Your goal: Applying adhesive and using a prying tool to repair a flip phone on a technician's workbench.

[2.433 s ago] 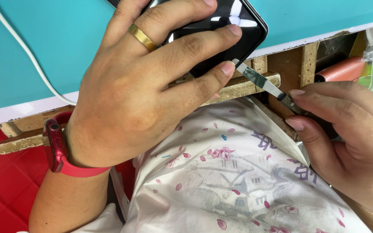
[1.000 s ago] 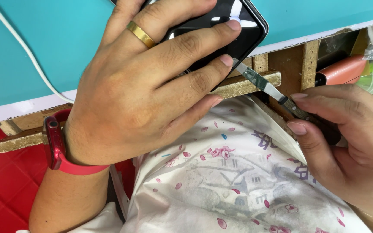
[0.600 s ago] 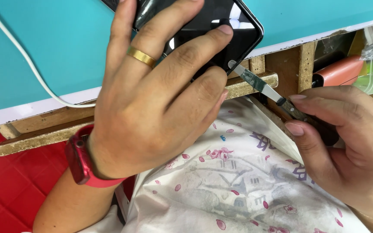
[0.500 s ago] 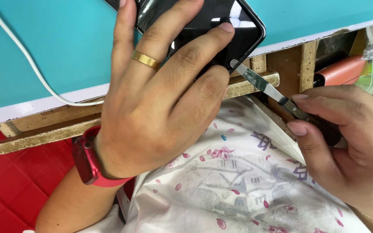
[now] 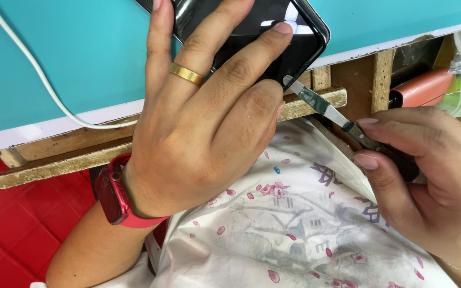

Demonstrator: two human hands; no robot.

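Two bare hands work at the front edge of a turquoise-topped bench (image 5: 70, 58). The left hand (image 5: 204, 122) lies spread over a black phone (image 5: 273, 37), its grip pressed down on the glossy surface: fingers fan across the device, and the thumb tip sits just beside the phone's lower corner. That phone rests on the bench top with this corner at the white front edge, jutting slightly past it. A gold ring (image 5: 187, 74) circles one finger, and a red smartwatch (image 5: 114, 192) wraps the wrist.

The right hand (image 5: 428, 181) has its grip clamped on the dark handle of a small metal pry tool (image 5: 326, 109), thumb and fingers pinching it. The flat, worn blade slants up toward the left, and its tip touches the phone's lower corner, right next to the left thumb.

A white cable (image 5: 38, 85) curves across the bench top toward the front edge. Under the bench runs a rough wooden rail (image 5: 65, 165). An orange object (image 5: 422, 88) lies in the shelf space below the bench, near the right hand. White floral-print cloth (image 5: 294, 234) covers the lap below both hands, and red flooring (image 5: 12, 234) shows beneath the bench's left part.
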